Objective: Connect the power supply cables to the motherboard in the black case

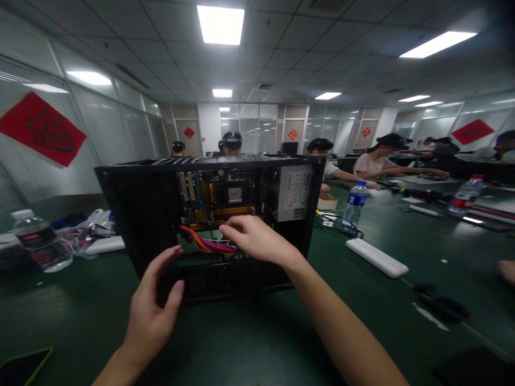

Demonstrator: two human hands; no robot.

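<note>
A black computer case (pixel 132 214) stands on the table in front of me with its side open. Inside it I see a motherboard (pixel 207 193) and, at the upper right, a power supply (pixel 295 193) with a white label. A bundle of red, orange and purple cables (pixel 205 241) crosses the lower middle and runs in under my right hand (pixel 259 238). The fingers of that hand are curled round the bundle's right end, partly hidden. My left hand (pixel 155 300) is held at the lower left of the opening, thumb and fingers apart, with nothing in it.
Right of the case are a blue-capped water bottle (pixel 356 203), a white power strip (pixel 376 257) and black cables. A dark-labelled bottle (pixel 38 241) and plastic bags (pixel 98 225) are on the left. A phone (pixel 26 367) lies near the front edge. Other people sit farther back.
</note>
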